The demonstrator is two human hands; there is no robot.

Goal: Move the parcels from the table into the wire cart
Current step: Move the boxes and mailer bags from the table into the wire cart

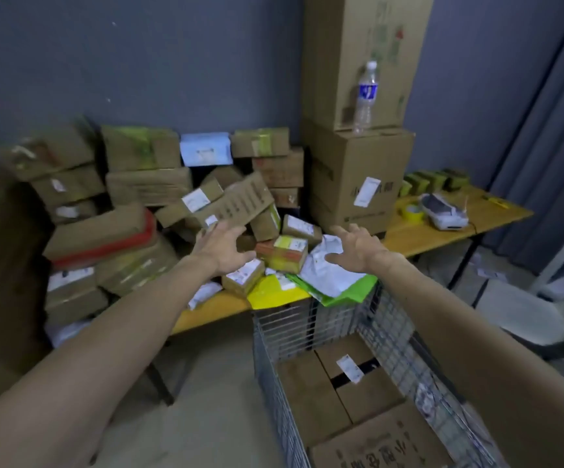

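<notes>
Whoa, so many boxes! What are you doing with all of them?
A person is clearing parcels off a yellow table into a wire cart parked against its front edge. Both hands are open and empty right now: the left hand and right hand reach toward a small box with a yellow-green top in the pile. The cart already holds a few cardboard boxes. Plenty of parcels are still stacked on the table.

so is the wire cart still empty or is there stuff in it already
Not empty. Several brown cardboard boxes lie on the floor of the wire cart, one bearing a white label, well below its rim. Both hands are open over the table's parcels.
</notes>
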